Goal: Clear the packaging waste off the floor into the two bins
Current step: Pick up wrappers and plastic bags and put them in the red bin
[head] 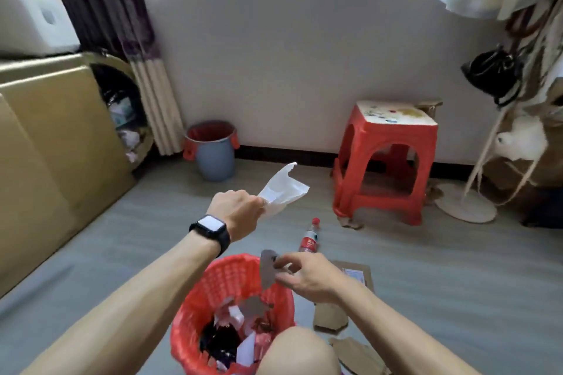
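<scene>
Dropping scrap into basket (pixel 213 283), lower centre
Right hand (pixel 304 275) pinches grey scrap (pixel 268 268) at rim; shift inward before release; left hand (pixel 236 210) grips white bag (pixel 285 189)

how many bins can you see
2. A red mesh basket at bottom centre, and a grey bin with a red liner against the far wall beside the curtain.

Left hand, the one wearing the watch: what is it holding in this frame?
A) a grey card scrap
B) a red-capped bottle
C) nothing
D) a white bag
D: the left hand grips a crumpled white bag held up over the floor, while the grey card scrap is pinched by the right hand and the red-capped bottle is on the floor.
</scene>
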The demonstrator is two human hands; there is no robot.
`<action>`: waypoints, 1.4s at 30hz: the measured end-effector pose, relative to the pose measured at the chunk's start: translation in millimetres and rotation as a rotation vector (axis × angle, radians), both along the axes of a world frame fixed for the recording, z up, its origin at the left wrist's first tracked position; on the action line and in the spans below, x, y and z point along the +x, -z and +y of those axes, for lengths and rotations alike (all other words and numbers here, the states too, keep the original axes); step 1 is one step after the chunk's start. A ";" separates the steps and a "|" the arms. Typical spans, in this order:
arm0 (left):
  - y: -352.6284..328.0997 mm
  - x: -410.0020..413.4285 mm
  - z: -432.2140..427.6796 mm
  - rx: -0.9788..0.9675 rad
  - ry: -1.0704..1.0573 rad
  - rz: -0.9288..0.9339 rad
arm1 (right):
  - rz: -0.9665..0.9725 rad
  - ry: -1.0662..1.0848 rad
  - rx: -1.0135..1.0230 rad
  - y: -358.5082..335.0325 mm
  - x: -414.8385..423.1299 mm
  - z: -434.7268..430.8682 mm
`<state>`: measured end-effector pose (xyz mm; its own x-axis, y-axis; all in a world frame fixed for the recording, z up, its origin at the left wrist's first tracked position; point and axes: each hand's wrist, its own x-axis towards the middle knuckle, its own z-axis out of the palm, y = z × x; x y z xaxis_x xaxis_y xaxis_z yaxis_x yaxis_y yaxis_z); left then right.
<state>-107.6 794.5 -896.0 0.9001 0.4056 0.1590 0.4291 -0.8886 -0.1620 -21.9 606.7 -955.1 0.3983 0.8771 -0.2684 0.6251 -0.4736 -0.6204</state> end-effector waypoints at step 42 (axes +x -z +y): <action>45.8 156.9 -198.1 -1.396 0.363 -0.024 | -0.159 1.103 0.498 -27.4 165.9 -299.2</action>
<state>49.3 596.4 -941.8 0.9883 -0.0063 -0.1526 0.1394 -0.3712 0.9180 144.0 307.4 -927.8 0.9919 0.0404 0.1202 0.1232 -0.5308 -0.8385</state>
